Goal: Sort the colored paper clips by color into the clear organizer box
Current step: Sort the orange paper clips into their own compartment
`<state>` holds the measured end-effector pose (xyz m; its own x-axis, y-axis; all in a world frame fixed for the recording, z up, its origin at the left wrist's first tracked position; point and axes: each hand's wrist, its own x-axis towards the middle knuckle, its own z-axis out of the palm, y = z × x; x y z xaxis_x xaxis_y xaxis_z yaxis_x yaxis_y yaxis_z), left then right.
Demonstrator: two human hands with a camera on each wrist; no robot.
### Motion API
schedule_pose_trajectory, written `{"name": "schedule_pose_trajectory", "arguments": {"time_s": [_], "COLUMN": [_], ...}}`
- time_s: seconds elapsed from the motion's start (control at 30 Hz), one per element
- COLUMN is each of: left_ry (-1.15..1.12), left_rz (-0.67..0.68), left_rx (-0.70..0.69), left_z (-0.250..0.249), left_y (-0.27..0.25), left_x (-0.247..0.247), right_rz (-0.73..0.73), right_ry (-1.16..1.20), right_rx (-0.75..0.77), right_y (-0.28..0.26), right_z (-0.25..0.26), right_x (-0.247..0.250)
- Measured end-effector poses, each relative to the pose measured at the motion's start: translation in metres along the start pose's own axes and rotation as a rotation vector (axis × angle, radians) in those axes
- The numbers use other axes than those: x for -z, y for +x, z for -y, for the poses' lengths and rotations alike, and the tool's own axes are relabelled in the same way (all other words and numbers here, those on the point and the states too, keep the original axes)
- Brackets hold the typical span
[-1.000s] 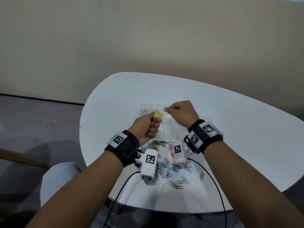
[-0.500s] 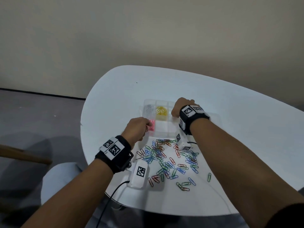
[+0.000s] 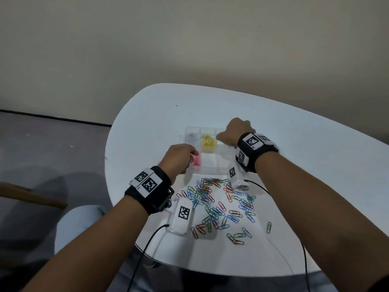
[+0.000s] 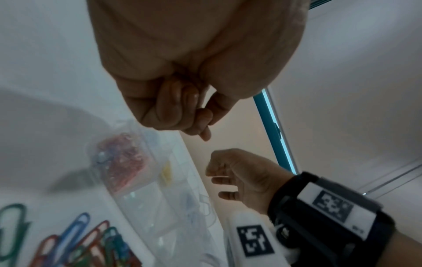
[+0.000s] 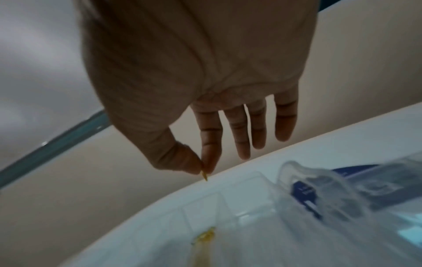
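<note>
The clear organizer box (image 3: 210, 168) sits mid-table, with white clips (image 3: 192, 138), yellow clips (image 3: 208, 141) and pink clips (image 3: 196, 162) in separate compartments. My left hand (image 3: 192, 157) hangs over the pink compartment with its fingers curled and thumb against forefinger (image 4: 200, 130). A pink paper clip shows at its tips in the head view. My right hand (image 3: 220, 137) is above the box's back right. Its thumb and forefinger pinch a yellow paper clip (image 5: 204, 176) and its other fingers (image 5: 258, 130) are straight. Loose clips (image 3: 219, 201) in mixed colours lie in front of the box.
The white table's (image 3: 305, 165) rounded front edge runs just below the clip pile. The box's clear lid (image 5: 342, 189), with a blue label, lies to its right. White wrist-camera units (image 3: 181, 216) and their black cables trail over the near table. A wooden chair part (image 3: 31, 197) is at left.
My left hand came back from beside the yellow compartment to the pink one at the box's front left. My right hand moved out over the back of the box.
</note>
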<state>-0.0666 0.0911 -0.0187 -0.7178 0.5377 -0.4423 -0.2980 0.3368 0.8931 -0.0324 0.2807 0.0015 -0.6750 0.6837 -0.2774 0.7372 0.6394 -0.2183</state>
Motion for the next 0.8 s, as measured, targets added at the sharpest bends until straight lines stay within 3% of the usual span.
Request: {"name": "schedule_pose_trajectory", "arguments": {"time_s": [0.13,0.23,0.37,0.47,0.53,0.6,0.7,0.8], "left_ry": [-0.075,-0.184,-0.311,-0.295,-0.170,0.133,0.549,0.742], "left_rz": [-0.014,-0.041,0.014,-0.037,-0.091,-0.099,-0.076,0.031], "left_rx": [-0.037,-0.061,-0.122,-0.178,-0.234,-0.327,-0.461,-0.492], "left_z": [-0.016,-0.027,-0.026,-0.015,-0.006,0.002,0.015,0.022], "left_y": [0.003,0.006,0.008,0.008,0.007,0.004,-0.009,-0.021], "left_x": [-0.014,-0.029,-0.045,-0.041,-0.029,-0.016,-0.008,-0.013], "right_rz": [0.009,-0.075,-0.173,-0.196,-0.230,-0.208,0.006,0.134], "right_ry": [0.178,0.290,0.369,0.446,0.500,0.537,0.471,0.346], "right_rx": [0.077,0.102,0.123,0.104,0.075,0.078,0.178,0.254], "right_y": [0.001,-0.008,-0.029,-0.041,-0.048,-0.062,-0.090,-0.111], "right_z": [0.008,0.004,-0.020,-0.050,-0.070,-0.083,-0.082,-0.067], "right_x": [0.013,0.020,0.025,0.024,0.019,0.013,-0.003,-0.027]}}
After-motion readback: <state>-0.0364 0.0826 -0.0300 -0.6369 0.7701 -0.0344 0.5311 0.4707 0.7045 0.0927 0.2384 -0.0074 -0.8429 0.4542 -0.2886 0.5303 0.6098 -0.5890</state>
